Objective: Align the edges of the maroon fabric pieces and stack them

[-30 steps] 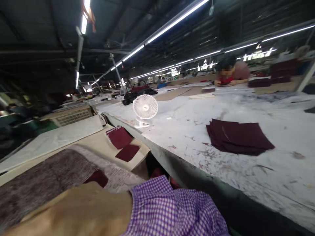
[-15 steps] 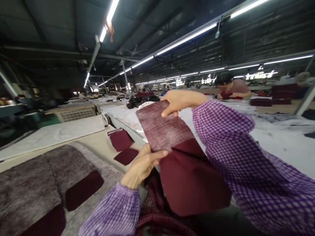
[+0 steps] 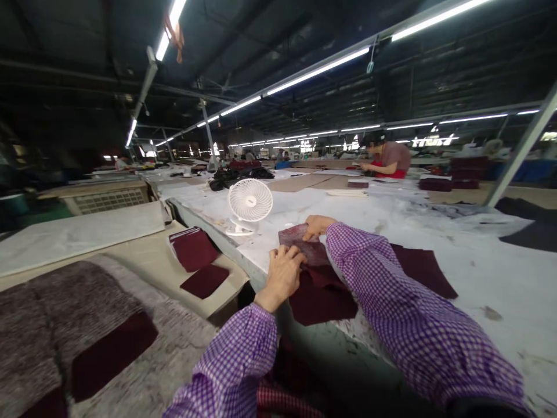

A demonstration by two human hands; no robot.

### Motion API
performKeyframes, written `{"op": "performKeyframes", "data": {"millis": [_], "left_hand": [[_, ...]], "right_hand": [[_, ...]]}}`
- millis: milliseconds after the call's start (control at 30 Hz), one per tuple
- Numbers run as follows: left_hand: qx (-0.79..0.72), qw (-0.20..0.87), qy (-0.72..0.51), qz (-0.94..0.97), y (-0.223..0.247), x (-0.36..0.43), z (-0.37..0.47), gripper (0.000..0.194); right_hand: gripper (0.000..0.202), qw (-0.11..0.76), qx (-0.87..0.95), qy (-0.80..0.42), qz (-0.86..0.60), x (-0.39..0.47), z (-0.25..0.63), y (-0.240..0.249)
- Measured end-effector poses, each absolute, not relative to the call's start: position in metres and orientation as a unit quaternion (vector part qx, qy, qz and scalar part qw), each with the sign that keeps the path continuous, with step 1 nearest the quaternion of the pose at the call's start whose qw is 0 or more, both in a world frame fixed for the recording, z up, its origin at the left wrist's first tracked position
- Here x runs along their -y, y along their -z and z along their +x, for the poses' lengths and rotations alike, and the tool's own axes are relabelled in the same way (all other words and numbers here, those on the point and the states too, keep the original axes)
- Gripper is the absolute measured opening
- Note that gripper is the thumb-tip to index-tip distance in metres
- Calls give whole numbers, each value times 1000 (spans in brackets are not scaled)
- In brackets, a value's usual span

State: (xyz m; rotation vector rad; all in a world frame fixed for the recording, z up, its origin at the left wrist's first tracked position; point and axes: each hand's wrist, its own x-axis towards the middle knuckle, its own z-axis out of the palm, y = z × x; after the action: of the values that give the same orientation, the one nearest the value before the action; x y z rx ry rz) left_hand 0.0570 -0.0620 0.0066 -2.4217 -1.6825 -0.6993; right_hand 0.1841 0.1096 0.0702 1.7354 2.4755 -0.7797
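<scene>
The maroon cloth piece point(image 3: 322, 299) lies at the near edge of the white-covered table point(image 3: 487, 261), and its near part goes out over this edge. Its far part is mottled and paler. The left hand point(image 3: 285, 271) is on the left side of the cloth, with fingers bent and a little spread; I cannot tell if they pinch it. The right hand point(image 3: 319, 225) touches the far end, with fingers close together; if the thumb presses from below, I cannot tell.

To the far left of the cloth stands a white fan point(image 3: 250, 200), near the table's left edge. To the right, partly behind the right sleeve point(image 3: 391, 284), lie dark maroon pieces point(image 3: 429, 270). Beyond the hands, the white surface gives wide open room.

On the left, across a dark gap, a cream surface point(image 3: 150, 244) bears a maroon stack point(image 3: 194, 249) and one single piece point(image 3: 204, 281) near its right edge. Farther left is a box with a grille point(image 3: 111, 202); its inside is not visible. At the far right, a person point(image 3: 391, 158) leans over the table.
</scene>
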Motion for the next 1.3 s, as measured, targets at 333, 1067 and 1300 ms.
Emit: {"op": "performKeyframes", "data": {"millis": [333,1067,1300], "left_hand": [[573,0,181,-799,-4,56,44,20],[573,-43,206,-792,-8,54,46,18],[600,-57,263,-754,0,51,43,25]], "right_hand": [[22,66,-728,359,580,-135,177,-58],[25,-90,-946,173,260,-18,253,-32],[31,-76,-938,172,293,7,257,-53]]}}
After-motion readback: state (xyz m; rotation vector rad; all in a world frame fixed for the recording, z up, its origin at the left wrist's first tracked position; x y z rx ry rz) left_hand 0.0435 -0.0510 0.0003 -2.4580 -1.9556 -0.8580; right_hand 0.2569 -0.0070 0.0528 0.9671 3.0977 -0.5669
